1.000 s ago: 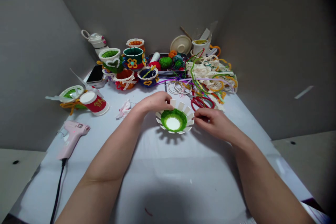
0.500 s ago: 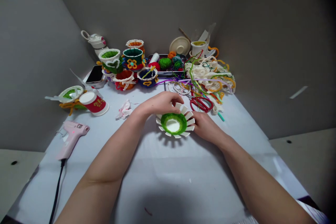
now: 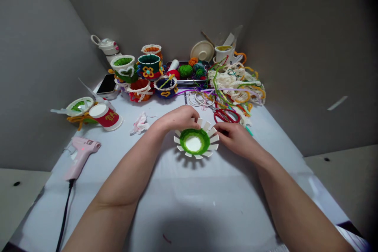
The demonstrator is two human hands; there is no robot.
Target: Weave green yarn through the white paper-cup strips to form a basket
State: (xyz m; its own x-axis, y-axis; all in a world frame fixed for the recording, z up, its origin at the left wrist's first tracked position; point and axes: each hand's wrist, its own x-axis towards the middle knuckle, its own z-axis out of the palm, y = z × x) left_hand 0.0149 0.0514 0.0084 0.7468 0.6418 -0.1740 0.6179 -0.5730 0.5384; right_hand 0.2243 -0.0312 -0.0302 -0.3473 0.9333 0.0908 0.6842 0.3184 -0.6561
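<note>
A paper cup [image 3: 195,141] with its wall cut into splayed white strips stands in front of me, green yarn woven round its lower inside and the white bottom showing. My left hand [image 3: 183,118] is closed on the strips at the cup's far left rim, fingers bent over the edge. At the right rim is my right hand [image 3: 233,136], thumb and fingertips closed by the strips. Whether those fingertips pinch yarn or a strip is hidden behind the rim. Just beyond the right hand lie red-handled scissors [image 3: 226,116].
To the left are a pink glue gun [image 3: 82,155] with a black cord, a red-and-white paper cup [image 3: 105,116] and crumpled tissue [image 3: 139,123]. Several yarn-decorated cups [image 3: 149,67] stand at the back, beside a tray of yarn balls [image 3: 185,71] and a heap of lace [image 3: 236,82].
My right hand has shifted up at the cup's right rim, and more of its fingers show. The cup has turned and moved slightly left; my left hand stays at the far rim.
</note>
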